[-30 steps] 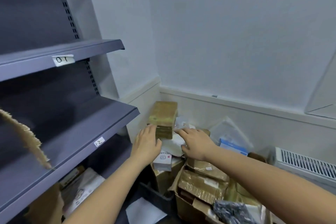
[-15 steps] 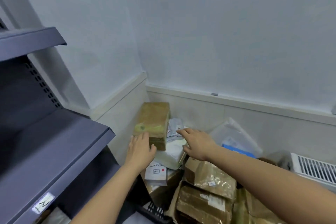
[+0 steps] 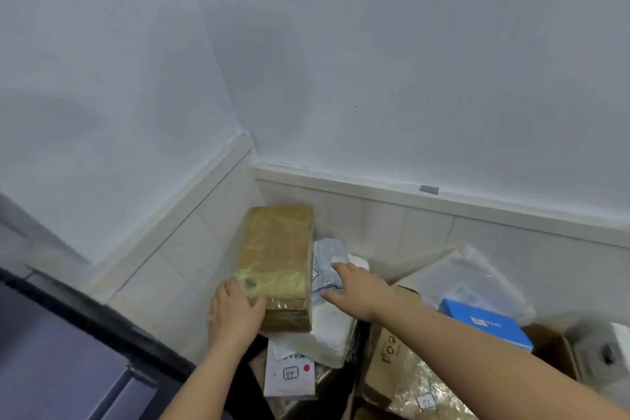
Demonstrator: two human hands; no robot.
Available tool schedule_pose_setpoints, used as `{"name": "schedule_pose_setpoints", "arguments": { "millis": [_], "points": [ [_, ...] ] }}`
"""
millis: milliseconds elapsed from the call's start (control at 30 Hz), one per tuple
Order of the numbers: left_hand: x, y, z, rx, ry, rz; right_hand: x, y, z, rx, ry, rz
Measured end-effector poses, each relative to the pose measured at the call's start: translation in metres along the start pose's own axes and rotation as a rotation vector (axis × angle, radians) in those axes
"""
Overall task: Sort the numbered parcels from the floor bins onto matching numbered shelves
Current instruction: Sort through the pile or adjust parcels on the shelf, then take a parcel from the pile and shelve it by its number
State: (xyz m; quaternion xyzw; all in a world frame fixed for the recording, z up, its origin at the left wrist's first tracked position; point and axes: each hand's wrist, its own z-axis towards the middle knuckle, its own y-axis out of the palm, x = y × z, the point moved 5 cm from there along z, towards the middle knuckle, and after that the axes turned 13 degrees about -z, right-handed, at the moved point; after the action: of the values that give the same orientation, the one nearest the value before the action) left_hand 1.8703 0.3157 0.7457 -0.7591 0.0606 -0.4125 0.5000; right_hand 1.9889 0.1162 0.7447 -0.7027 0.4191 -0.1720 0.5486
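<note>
A tape-wrapped brown box parcel (image 3: 278,256) lies on top of the parcel heap in the room corner. My left hand (image 3: 235,314) holds its near left corner, thumb on the front face. My right hand (image 3: 358,286) reaches over a pale blue-white soft mailer (image 3: 327,257) just right of the box, fingers extended and touching it. Below lie a white padded bag (image 3: 324,334) and a white envelope labelled 04 (image 3: 289,373). A taped brown parcel labelled 02 (image 3: 414,389) sits under my right forearm.
The dark grey shelf edge (image 3: 85,348) shows at lower left. A blue box (image 3: 487,326) in a clear bag and an open cardboard carton (image 3: 555,348) lie at right. Tiled walls enclose the corner behind the heap.
The view has swung right and down, so the shelves have nearly left the picture. My left hand has closed onto the box's corner; my right hand has reached further onto the soft mailer.
</note>
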Motion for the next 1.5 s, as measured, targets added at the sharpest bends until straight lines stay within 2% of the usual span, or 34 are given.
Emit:
{"name": "schedule_pose_setpoints", "arguments": {
  "millis": [267, 500, 667, 1000, 1200, 1500],
  "points": [
    [-0.007, 0.030, 0.063, 0.057, -0.032, 0.011, 0.001, 0.052, 0.075, -0.179, 0.065, 0.403],
    [-0.030, 0.047, 0.102, -0.017, -0.109, -0.134, -0.007, 0.076, 0.110, -0.282, 0.010, 0.774],
    [-0.027, 0.043, 0.108, -0.066, -0.139, -0.163, -0.018, 0.080, 0.114, -0.379, 0.025, 0.855],
    [0.017, 0.005, 0.062, 0.009, -0.103, -0.197, -0.013, 0.024, 0.062, -0.284, 0.050, 0.890],
    [0.065, -0.032, 0.011, 0.103, -0.043, -0.265, -0.003, -0.038, 0.016, -0.145, -0.053, 0.944],
    [0.141, -0.078, -0.109, 0.258, 0.020, -0.416, 0.018, -0.119, -0.081, -0.031, -0.252, 0.856]
  ]
}}
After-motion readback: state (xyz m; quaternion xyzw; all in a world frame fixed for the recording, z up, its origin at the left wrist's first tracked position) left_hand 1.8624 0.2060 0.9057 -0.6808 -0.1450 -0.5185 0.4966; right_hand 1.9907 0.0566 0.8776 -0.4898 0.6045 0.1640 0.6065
